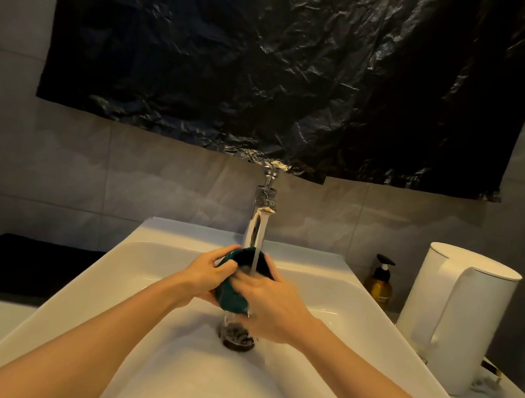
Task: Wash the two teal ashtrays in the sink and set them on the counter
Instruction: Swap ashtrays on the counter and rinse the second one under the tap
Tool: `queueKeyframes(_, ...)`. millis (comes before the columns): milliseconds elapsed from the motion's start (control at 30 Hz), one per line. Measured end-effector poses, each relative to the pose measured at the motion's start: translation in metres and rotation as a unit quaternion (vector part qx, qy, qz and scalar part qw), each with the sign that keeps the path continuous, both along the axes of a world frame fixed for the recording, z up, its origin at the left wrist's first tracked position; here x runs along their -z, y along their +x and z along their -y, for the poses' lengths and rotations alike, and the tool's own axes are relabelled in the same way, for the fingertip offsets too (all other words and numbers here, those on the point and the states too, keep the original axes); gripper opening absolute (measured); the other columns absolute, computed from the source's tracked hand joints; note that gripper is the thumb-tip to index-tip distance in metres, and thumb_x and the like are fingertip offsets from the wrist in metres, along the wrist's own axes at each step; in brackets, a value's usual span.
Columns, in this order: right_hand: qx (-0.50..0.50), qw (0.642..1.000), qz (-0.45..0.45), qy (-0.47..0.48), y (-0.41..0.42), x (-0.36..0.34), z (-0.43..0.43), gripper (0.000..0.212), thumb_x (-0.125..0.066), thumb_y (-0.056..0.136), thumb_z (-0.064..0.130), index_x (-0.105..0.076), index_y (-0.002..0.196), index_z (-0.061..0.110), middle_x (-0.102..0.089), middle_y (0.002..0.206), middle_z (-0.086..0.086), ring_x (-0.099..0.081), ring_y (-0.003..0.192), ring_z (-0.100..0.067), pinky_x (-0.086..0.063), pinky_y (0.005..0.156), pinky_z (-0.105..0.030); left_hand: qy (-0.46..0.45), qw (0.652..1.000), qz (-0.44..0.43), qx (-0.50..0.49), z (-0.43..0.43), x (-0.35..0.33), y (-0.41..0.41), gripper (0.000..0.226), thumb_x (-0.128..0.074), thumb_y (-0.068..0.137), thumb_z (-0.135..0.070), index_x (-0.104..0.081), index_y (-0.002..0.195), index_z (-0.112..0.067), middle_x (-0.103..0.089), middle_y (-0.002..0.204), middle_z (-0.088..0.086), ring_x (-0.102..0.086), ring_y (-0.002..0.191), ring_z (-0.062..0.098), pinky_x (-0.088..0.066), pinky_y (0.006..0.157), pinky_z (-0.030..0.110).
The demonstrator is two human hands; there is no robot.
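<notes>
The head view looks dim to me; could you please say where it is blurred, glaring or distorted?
Head view: dim, warm light; the right hand is blurred on the ashtray; glare streaks the tap and the black plastic sheet; lens distortion bows the sink rim.

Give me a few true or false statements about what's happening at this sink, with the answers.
1. Water runs from the tap onto the teal ashtray. True.
2. Only the left hand holds the ashtray. False: the right hand holds it too.
3. The white kettle stands left of the sink. False: it stands on the right.
4. An amber pump bottle stands beside the kettle. True.
</notes>
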State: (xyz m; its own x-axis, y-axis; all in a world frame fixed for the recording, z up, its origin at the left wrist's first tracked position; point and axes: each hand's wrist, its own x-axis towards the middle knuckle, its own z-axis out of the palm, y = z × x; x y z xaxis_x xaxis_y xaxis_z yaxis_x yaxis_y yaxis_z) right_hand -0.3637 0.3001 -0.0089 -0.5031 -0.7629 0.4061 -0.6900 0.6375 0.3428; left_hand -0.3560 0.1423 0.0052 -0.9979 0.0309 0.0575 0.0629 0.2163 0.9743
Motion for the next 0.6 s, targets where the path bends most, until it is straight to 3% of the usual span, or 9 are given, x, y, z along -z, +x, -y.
queueKeyframes(67, 0.025, 0.999, 0.009, -0.024, -0.001, -0.004, -0.001, 0.063, -0.062, 0.083, 0.034, -0.04, 0.141, 0.02, -0.055, 0.137, 0.001, -0.04, 0.135, -0.02, 0.021, 0.112, -0.028, 0.004, 1.0, -0.003, -0.002, -0.001, -0.001, 0.0, 0.036, -0.041, 0.1, -0.019, -0.046, 0.132, -0.033, -0.053, 0.124, 0.008, -0.059, 0.098, 0.022, -0.06, 0.064, 0.035)
queueKeyframes(133, 0.048, 0.999, 0.011, -0.018, 0.002, -0.008, -0.002, 0.055, -0.059, 0.087, 0.035, -0.045, 0.138, 0.017, -0.06, 0.13, -0.003, -0.046, 0.13, -0.023, 0.014, 0.116, -0.029, 0.011, 1.0, -0.009, -0.014, 0.0, -0.002, -0.002, 0.036, -0.04, 0.1, -0.019, -0.045, 0.134, -0.033, -0.051, 0.123, 0.006, -0.057, 0.101, 0.024, -0.058, 0.066, 0.037)
queueKeyframes(200, 0.039, 0.998, 0.049, -0.005, 0.005, -0.008, -0.004, 0.043, -0.057, 0.09, 0.032, -0.055, 0.13, 0.016, -0.065, 0.123, -0.005, -0.05, 0.124, -0.026, -0.015, 0.121, -0.035, 0.016, 0.999, -0.01, -0.032, 0.002, -0.001, -0.005, 0.04, -0.042, 0.1, -0.019, -0.042, 0.137, -0.032, -0.048, 0.123, 0.004, -0.054, 0.105, 0.026, -0.057, 0.064, 0.036)
queueKeyframes(267, 0.035, 0.991, 0.122, -0.03, 0.007, -0.009, -0.006, 0.032, -0.057, 0.091, 0.031, -0.065, 0.12, 0.019, -0.068, 0.114, -0.004, -0.053, 0.116, -0.025, -0.039, 0.107, -0.035, 0.024, 0.999, -0.012, -0.048, 0.004, 0.001, -0.007, 0.043, -0.044, 0.099, -0.018, -0.04, 0.139, -0.032, -0.047, 0.129, 0.005, -0.053, 0.108, 0.028, -0.057, 0.063, 0.036)
queueKeyframes(333, 0.028, 0.972, 0.186, -0.141, 0.005, -0.014, -0.011, 0.021, -0.06, 0.089, 0.033, -0.073, 0.1, 0.022, -0.071, 0.1, 0.001, -0.057, 0.102, -0.019, -0.048, 0.091, -0.035, 0.017, 0.998, -0.029, -0.06, 0.007, 0.003, -0.009, 0.046, -0.047, 0.097, -0.018, -0.04, 0.139, -0.035, -0.047, 0.132, 0.005, -0.054, 0.11, 0.03, -0.059, 0.069, 0.041)
queueKeyframes(433, 0.043, 0.918, 0.211, -0.333, 0.0, -0.022, -0.016, 0.019, -0.064, 0.087, 0.033, -0.073, 0.085, 0.016, -0.07, 0.084, 0.003, -0.061, 0.078, -0.01, -0.048, 0.075, -0.029, -0.013, 0.995, -0.063, -0.08, 0.01, 0.003, -0.011, 0.045, -0.05, 0.096, -0.02, -0.042, 0.135, -0.042, -0.049, 0.129, 0.003, -0.056, 0.107, 0.029, -0.059, 0.073, 0.046)
queueKeyframes(500, 0.086, 0.897, 0.228, -0.37, -0.006, -0.025, -0.013, 0.02, -0.07, 0.083, 0.023, -0.063, 0.099, 0.013, -0.064, 0.097, -0.001, -0.059, 0.089, -0.013, -0.049, 0.079, -0.03, -0.036, 0.993, -0.079, -0.086, 0.01, 0.004, -0.011, 0.045, -0.051, 0.095, -0.023, -0.042, 0.133, -0.044, -0.05, 0.127, 0.0, -0.056, 0.106, 0.028, -0.058, 0.076, 0.046)
queueKeyframes(533, 0.115, 0.875, 0.279, -0.378, -0.01, -0.027, -0.009, 0.033, -0.072, 0.081, 0.018, -0.054, 0.107, 0.013, -0.059, 0.107, -0.004, -0.057, 0.097, -0.017, -0.05, 0.082, -0.031, -0.054, 0.991, -0.088, -0.091, 0.009, 0.003, -0.01, 0.045, -0.052, 0.094, -0.024, -0.042, 0.133, -0.045, -0.051, 0.126, -0.001, -0.056, 0.106, 0.027, -0.057, 0.079, 0.046)
queueKeyframes(600, 0.146, 0.776, 0.424, -0.443, -0.016, -0.03, 0.002, 0.057, -0.074, 0.078, 0.007, -0.035, 0.119, 0.014, -0.05, 0.119, -0.008, -0.054, 0.108, -0.025, -0.054, 0.082, -0.035, -0.094, 0.985, -0.108, -0.101, 0.008, 0.003, -0.01, 0.046, -0.053, 0.093, -0.025, -0.043, 0.132, -0.046, -0.053, 0.123, -0.004, -0.056, 0.106, 0.024, -0.055, 0.086, 0.044)
